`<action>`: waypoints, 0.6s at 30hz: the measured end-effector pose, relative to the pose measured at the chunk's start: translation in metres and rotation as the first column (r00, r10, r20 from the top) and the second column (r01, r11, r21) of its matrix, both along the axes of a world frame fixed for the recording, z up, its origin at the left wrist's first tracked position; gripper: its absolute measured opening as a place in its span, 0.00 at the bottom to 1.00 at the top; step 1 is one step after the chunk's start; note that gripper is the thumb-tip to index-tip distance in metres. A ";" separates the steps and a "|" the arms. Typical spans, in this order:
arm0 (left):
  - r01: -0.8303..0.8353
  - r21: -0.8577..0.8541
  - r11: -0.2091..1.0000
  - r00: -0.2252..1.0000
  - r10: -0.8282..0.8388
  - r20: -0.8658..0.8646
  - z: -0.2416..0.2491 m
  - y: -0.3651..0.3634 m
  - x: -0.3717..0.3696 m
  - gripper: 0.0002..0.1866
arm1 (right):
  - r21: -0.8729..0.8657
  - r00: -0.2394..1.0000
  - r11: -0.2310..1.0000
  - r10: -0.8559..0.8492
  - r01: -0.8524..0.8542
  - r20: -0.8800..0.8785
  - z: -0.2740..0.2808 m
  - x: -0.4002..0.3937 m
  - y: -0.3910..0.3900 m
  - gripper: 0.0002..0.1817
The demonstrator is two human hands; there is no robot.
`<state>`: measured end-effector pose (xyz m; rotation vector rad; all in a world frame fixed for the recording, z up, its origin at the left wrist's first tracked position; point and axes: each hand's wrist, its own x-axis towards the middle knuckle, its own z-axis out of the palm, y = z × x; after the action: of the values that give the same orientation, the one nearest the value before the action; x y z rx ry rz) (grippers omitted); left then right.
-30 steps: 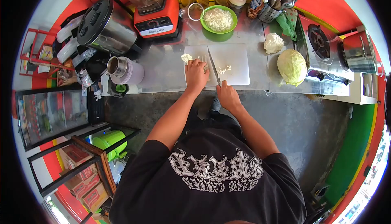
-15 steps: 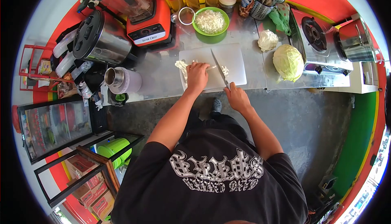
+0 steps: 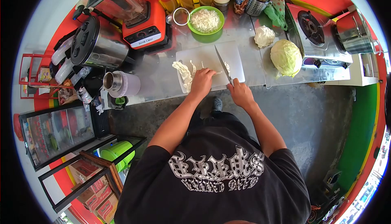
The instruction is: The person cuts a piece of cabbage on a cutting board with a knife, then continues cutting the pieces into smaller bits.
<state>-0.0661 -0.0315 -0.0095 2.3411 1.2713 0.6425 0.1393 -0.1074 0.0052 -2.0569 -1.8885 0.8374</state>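
Observation:
My right hand [image 3: 241,92] is closed round the handle of a knife [image 3: 222,64], whose blade points up and left over the white cutting board [image 3: 232,55]. My left hand [image 3: 202,82] rests at the board's near edge, fingers together on a thin piece of cabbage [image 3: 217,73] that reaches toward the blade. Small cut bits [image 3: 227,66] lie right of the blade. More pale cabbage strips [image 3: 184,74] lie on the board's left part, beside my left hand.
A green bowl [image 3: 206,35] of shredded cabbage stands behind the board. To the right are a cabbage head [image 3: 286,58], a smaller pale piece [image 3: 264,36] and a stove [image 3: 311,28]. A red blender [image 3: 143,30], steel pot [image 3: 106,44] and flask [image 3: 127,83] stand left.
My left hand has moved slightly right and nearer me, uncovering more cabbage strips. The knife and my right hand have shifted a little. The whole view has moved slightly.

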 end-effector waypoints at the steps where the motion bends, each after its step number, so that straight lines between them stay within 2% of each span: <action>1: 0.016 -0.011 1.000 0.999 -0.015 0.044 -0.001 -0.001 0.001 0.11 | 0.010 1.000 1.000 0.021 -0.021 0.015 0.003 -0.003 0.000 0.19; 5: 0.036 -0.044 0.998 0.994 -0.032 0.100 -0.009 0.001 -0.002 0.10 | -0.043 0.997 0.998 0.043 -0.040 0.071 0.010 -0.010 -0.001 0.20; 10: 0.085 -0.048 0.995 0.996 -0.083 0.040 -0.004 0.004 -0.005 0.08 | -0.094 0.978 0.993 0.093 -0.076 0.188 0.019 -0.016 -0.005 0.19; 18: 0.060 -0.036 0.998 0.998 -0.058 0.039 -0.001 0.004 -0.003 0.08 | -0.062 0.950 0.994 0.106 -0.091 0.295 0.014 -0.026 0.008 0.17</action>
<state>-0.0693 -0.0272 -0.0109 2.3162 1.1831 0.6364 0.1131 -0.0999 0.0188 -2.2399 -2.1606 0.6251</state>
